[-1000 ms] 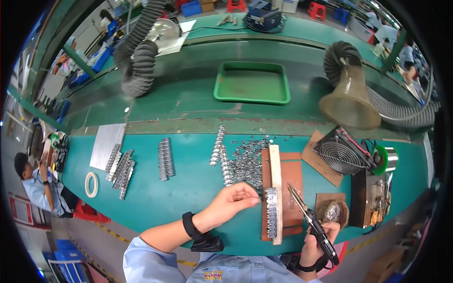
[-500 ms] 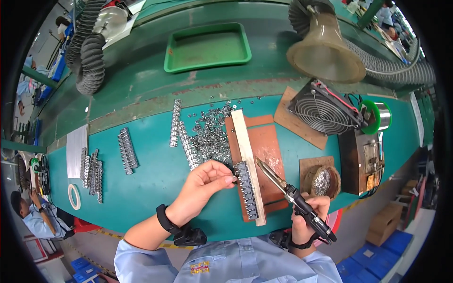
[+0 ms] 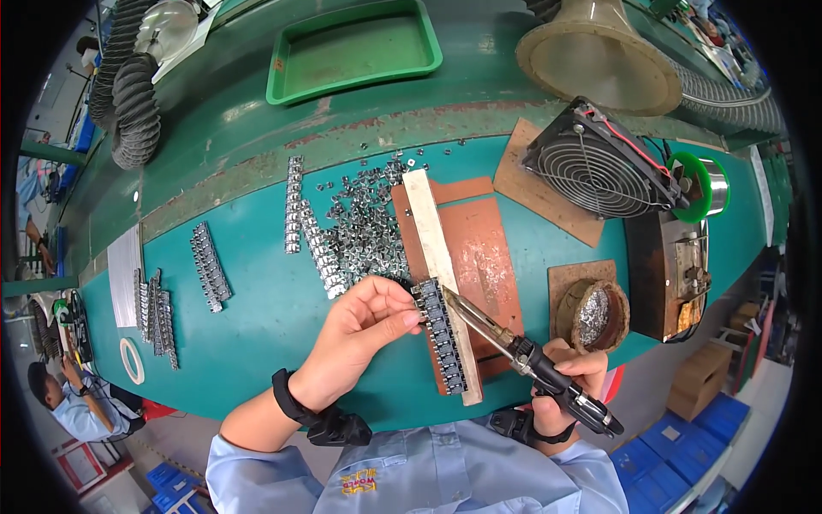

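Observation:
My right hand (image 3: 569, 377) grips a soldering iron (image 3: 539, 368) by its black handle. The iron's tip points up and left, by the upper end of a dark strip of circuit boards (image 3: 443, 347). That strip lies along the left edge of a pale wooden bar (image 3: 435, 236) on a reddish-brown board (image 3: 481, 257). Thumb and forefinger of my left hand (image 3: 351, 343) are pinched together at the strip's upper left edge; whatever they hold is too small to make out. Beyond this hand spreads a pile of small shiny metal parts (image 3: 364, 227).
Finished-looking strips (image 3: 210, 265) lie at left, near a tape ring (image 3: 131, 361). A green tray (image 3: 355, 81) stands at the back. On the right are a fan (image 3: 599, 167), a solder spool (image 3: 704, 187), a dark metal box (image 3: 664, 278) and a round pot (image 3: 595, 315).
The iron's tip has moved up and left to the upper part of the strip. My left fingertips have shifted slightly left and up. The whole view has tilted a little.

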`<state>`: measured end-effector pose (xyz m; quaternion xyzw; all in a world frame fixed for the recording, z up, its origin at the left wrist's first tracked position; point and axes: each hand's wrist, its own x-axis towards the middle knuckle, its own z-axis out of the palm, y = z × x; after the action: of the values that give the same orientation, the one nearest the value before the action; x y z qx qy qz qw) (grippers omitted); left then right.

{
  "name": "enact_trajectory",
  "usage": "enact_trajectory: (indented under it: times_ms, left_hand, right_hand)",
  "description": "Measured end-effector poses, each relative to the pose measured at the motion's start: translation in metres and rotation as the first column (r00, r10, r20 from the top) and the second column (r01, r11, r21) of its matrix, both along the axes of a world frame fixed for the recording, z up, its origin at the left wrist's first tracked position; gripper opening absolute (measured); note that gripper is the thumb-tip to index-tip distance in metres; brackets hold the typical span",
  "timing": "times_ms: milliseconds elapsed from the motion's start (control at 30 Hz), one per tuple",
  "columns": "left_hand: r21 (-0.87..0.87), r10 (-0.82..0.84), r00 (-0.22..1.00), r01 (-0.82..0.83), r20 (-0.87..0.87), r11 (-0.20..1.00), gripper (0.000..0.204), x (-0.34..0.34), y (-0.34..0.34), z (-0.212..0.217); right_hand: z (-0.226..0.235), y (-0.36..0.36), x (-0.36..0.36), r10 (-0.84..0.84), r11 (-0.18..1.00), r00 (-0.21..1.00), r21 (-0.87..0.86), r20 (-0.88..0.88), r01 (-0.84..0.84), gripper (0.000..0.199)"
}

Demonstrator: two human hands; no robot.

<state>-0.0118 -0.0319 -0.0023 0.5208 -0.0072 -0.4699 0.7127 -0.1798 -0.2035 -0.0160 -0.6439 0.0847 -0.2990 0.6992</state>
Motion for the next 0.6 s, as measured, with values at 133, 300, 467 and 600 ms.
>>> enact_trajectory:
  times_ms: [133, 300, 467, 600]
  left_hand:
    - [0.017, -0.008, 1.000, 0.008, 0.000, 1.000, 0.013, 0.001, -0.001, 0.000]
    - [-0.008, -0.023, 1.000, 0.023, -0.002, 1.000, 0.014, 0.003, 0.001, -0.004]
    - [-0.023, -0.021, 1.000, 0.021, -0.009, 1.000, 0.014, 0.002, 0.003, -0.003]
    - [-0.009, 0.047, 0.975, -0.046, 0.215, 0.999, 0.015, -0.010, 0.006, 0.004]
  right_hand:
    - [0.000, -0.001, 0.004, 0.007, 0.999, 0.999, -0.052, 0.036, -0.006, 0.043]
    - [0.000, -0.001, 0.005, -0.008, 0.997, 0.999, -0.076, 0.037, 0.011, 0.043]
    - [-0.002, -0.001, 0.006, -0.006, 0.994, 0.997, -0.108, 0.083, 0.015, 0.044]
    - [0.000, -0.004, -0.001, 0.099, 0.989, 0.995, -0.111, 0.030, -0.095, 0.042]
